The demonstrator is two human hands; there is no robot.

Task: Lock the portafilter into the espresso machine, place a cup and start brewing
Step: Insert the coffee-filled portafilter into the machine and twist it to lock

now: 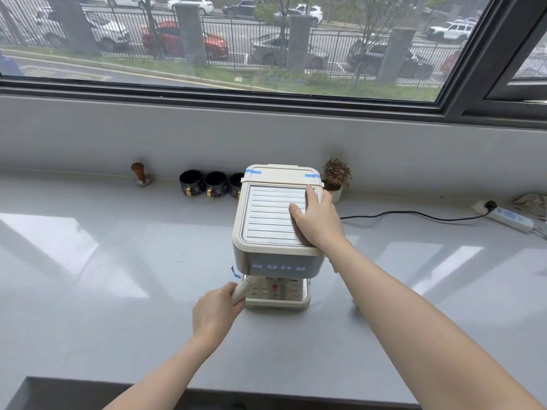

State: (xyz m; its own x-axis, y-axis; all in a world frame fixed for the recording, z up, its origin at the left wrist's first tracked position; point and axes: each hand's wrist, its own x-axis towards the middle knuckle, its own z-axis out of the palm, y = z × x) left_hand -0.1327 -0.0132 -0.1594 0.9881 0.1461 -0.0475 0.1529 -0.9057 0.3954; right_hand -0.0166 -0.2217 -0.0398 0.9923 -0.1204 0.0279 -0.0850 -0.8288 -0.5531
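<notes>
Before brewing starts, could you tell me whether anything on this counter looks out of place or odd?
Only the blue tape strips stuck on the espresso machine look unusual. No spill or damage shows, and no cup stands on its drip tray yet.

No readable words, brands or numbers anywhere. Only signs: four small lit blue symbols in a row on the front panel of the espresso machine (276, 232), too blurred to make out. Pale line drawings on the dark cups (216, 184) at the far edge of the counter (118, 261), possibly little figures, not legible as text. Faint markings on the white power strip (507, 216) at far right, unreadable. Nothing legible on the cars outside the window.
</notes>
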